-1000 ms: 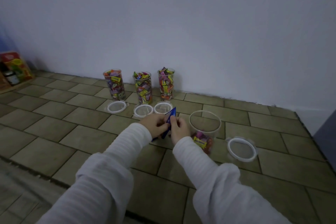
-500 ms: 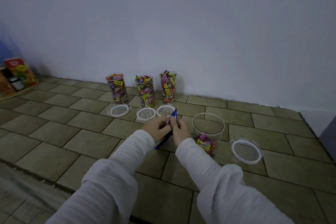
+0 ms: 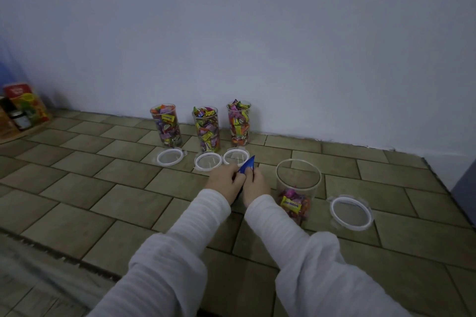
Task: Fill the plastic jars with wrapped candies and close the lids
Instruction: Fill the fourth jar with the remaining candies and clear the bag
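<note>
My left hand (image 3: 224,179) and my right hand (image 3: 255,182) both pinch the top of a blue candy bag (image 3: 247,164), held upright between them above the tiled floor. Just right of my hands stands an open clear jar (image 3: 298,180) with a few wrapped candies (image 3: 293,203) at its bottom. Its white-rimmed lid (image 3: 350,212) lies flat to the right. Three tall jars full of candies stand by the wall: left jar (image 3: 166,124), middle jar (image 3: 206,128), right jar (image 3: 238,123). Their lids (image 3: 170,157), (image 3: 207,161), (image 3: 235,156) lie in front of them.
A pale wall runs behind the jars. At far left a shelf edge holds a red and yellow box (image 3: 25,103) and a small dark jar (image 3: 21,119). A dark object (image 3: 465,185) stands at the right edge. A grey mat (image 3: 31,275) covers the near left floor.
The view has tilted up slightly, so everything sits lower in the frame. Both hands keep their pinch on the blue bag, fingers working at its top.
</note>
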Tool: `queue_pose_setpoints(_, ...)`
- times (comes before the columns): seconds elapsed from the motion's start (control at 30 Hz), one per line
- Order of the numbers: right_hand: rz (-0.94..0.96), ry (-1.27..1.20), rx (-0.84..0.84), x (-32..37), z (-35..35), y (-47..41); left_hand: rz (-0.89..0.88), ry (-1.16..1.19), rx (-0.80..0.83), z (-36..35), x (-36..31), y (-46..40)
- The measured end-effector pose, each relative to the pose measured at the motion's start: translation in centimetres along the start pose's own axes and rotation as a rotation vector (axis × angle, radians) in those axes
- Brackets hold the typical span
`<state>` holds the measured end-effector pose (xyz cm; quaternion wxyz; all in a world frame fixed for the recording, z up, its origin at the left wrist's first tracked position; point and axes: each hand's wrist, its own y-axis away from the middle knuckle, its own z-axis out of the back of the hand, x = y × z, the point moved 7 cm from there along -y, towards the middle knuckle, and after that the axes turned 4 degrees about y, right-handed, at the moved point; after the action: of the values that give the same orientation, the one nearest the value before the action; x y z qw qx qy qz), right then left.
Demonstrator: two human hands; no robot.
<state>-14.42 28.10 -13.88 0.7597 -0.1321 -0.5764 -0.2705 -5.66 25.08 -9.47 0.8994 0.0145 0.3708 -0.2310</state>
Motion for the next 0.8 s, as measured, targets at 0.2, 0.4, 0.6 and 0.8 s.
queue_pose_setpoints(0.2,0.096,0.114,-0.017,0.2,0.5,1.0,0.117,0.197,-0.123,1.4,1.7,0.6)
queue_pose_setpoints(0.4,0.186,0.125,-0.029,0.7,1.0,2.2,0.151,0.19,0.052,2.2,2.4,0.5)
queue_pose_setpoints(0.6,0.181,0.301,0.096,2.9,0.7,2.1,0.16,-0.021,0.071,3.9,1.9,0.0)
queue_pose_setpoints(0.8,0.284,0.354,0.016,5.4,1.3,2.8,-0.044,0.374,0.04,4.0,2.5,0.5)
